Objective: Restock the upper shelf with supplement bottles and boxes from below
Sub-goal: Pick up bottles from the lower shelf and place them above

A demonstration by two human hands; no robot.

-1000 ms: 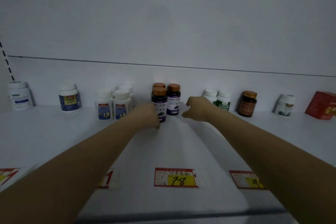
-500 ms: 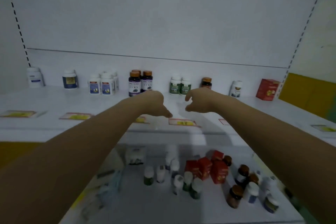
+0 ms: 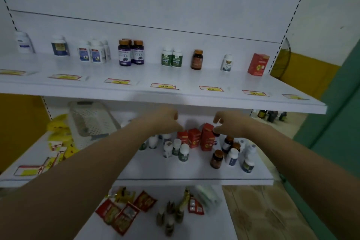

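The upper shelf (image 3: 175,93) carries a row of supplement bottles: white ones (image 3: 94,53) at left, purple ones (image 3: 130,52) with orange caps, green-labelled ones (image 3: 172,58), a brown bottle (image 3: 196,59), and a red box (image 3: 258,64) at far right. On the lower shelf (image 3: 194,176) stand three red boxes (image 3: 196,138) among several loose bottles (image 3: 183,151). My left hand (image 3: 165,121) hovers just left of the red boxes, fingers curled, holding nothing. My right hand (image 3: 230,124) hangs beside the tallest red box, thumb and finger apart, empty.
A white perforated basket (image 3: 91,119) lies at the back left of the lower shelf, beside yellow packets (image 3: 58,128) and price tags. Red sachets (image 3: 122,212) and small bottles lie on the bottom shelf. Price labels (image 3: 163,85) line the upper shelf's front edge.
Both hands have come down from the purple bottles on the upper shelf to the lower shelf. My view has pulled back and tilted down.
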